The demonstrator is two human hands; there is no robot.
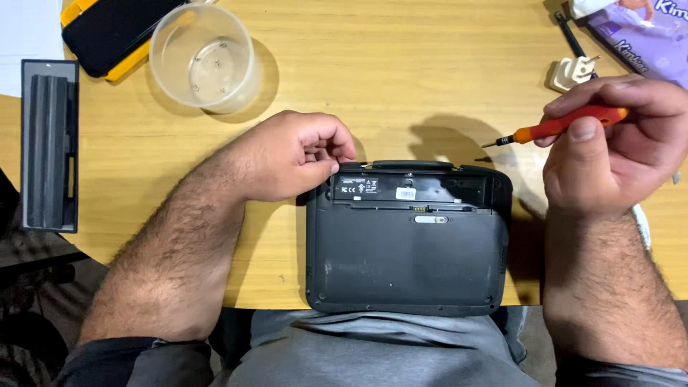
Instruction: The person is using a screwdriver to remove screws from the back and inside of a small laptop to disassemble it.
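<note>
Your left hand (287,158) pinches the top-left corner of the upside-down black laptop (408,236) to pin it at the table (373,72) edge against your lap, while your right hand (609,150) grips the orange screwdriver (559,127), tip hovering just above it.

The device (408,251) is black, and the screwdriver (566,125) is orange-red. The cup (204,57) is clear; the tabletop (401,72) is pale wood grain.
</note>
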